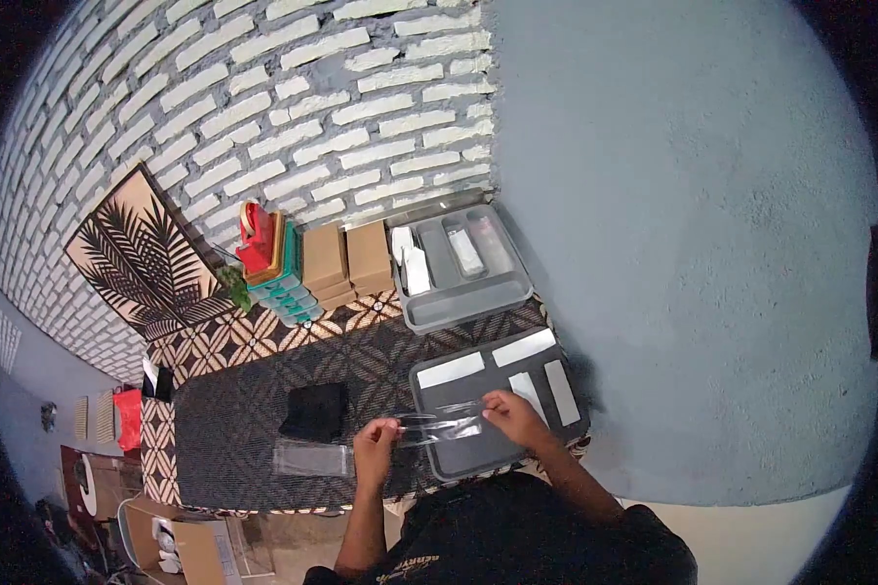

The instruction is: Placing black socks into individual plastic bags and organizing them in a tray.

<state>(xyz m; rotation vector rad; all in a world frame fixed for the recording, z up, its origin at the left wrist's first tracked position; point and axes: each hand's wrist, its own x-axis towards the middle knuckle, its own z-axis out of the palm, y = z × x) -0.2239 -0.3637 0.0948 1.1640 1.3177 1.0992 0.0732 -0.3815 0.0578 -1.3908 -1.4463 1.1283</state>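
A clear plastic bag (443,428) is stretched between my two hands, above the left part of a dark grey tray (439,472). My left hand (374,442) pinches its left end, and my right hand (511,417) pinches the other end over the tray. White paper pieces lie in the tray: one strip (451,370) at the upper left, another (524,346) at the upper right, and narrower ones toward the right side. Left of my left hand, a clear plastic packet (312,459) lies flat, just below a folded black cloth (314,412).
Behind stands a grey compartment tray (468,298) with white and clear packets. Beside it are brown cardboard boxes (324,256), teal stacked drawers (287,292) and a red item (257,241). A palm picture (150,256) leans on the brick wall. An open carton (197,548) stands lower left.
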